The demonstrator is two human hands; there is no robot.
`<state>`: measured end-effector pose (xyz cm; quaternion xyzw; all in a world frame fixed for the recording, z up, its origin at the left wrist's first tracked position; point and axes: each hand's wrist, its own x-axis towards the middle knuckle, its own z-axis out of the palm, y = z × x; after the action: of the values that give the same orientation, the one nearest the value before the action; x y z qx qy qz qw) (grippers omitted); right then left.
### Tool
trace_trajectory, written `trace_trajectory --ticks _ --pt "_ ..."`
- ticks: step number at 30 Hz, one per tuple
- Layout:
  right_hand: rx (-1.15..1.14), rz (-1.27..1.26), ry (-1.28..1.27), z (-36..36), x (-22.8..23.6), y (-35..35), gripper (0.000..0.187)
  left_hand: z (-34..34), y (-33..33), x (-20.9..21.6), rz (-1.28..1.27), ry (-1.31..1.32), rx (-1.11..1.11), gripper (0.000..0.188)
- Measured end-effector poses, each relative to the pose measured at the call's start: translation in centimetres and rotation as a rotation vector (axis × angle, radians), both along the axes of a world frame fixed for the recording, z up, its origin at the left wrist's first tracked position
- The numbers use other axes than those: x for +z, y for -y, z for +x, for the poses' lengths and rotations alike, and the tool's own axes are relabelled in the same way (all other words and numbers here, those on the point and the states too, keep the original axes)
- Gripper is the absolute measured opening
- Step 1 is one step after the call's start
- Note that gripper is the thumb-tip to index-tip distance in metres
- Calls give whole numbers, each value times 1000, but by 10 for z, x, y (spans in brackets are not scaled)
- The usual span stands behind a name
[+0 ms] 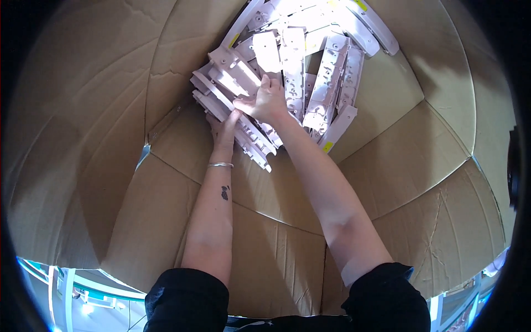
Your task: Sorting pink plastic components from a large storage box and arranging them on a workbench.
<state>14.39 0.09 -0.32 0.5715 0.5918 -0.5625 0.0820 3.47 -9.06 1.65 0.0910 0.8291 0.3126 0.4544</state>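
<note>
Inside a big cardboard box (387, 182), well down toward its far end, your two hands meet on a stack of white plastic strips (221, 99). Your left hand (221, 131) has hold of the stack's lower left side, thumb across the front edge and fingers bent around the back, where they are partly hidden. Your right hand (269, 102) is half curled on the right side of the stack, thumb and fingers spread around the end of the upper piece; how firmly it presses, you cannot tell from this view. The stack lies at a slant, its long edges running from upper left to lower right, and its upper left end is near the box's left wall (166, 77), so you have little room on that side.

Just beyond and to the right of your hands is a pile of loose strips (328, 83), some side by side and some overlapping, several with holes along them. One short strip (338, 128) with a yellow mark forms the pile's near right edge. Past it, a broad stretch of tan cardboard reaches to the right-hand folds, giving you more room there, and more cardboard shows between your forearms. Your black sleeves (188, 299) are down by the box's near edge, and a bracelet (221, 164) circles your left wrist.
</note>
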Motion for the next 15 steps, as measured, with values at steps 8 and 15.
trace_trajectory --ticks 8,15 --pt "297 -29 10 -9 13 -12 97 -4 4 3 38 471 395 72" --pt "125 -170 46 -10 -15 -9 102 4 4 7 33 487 466 61"
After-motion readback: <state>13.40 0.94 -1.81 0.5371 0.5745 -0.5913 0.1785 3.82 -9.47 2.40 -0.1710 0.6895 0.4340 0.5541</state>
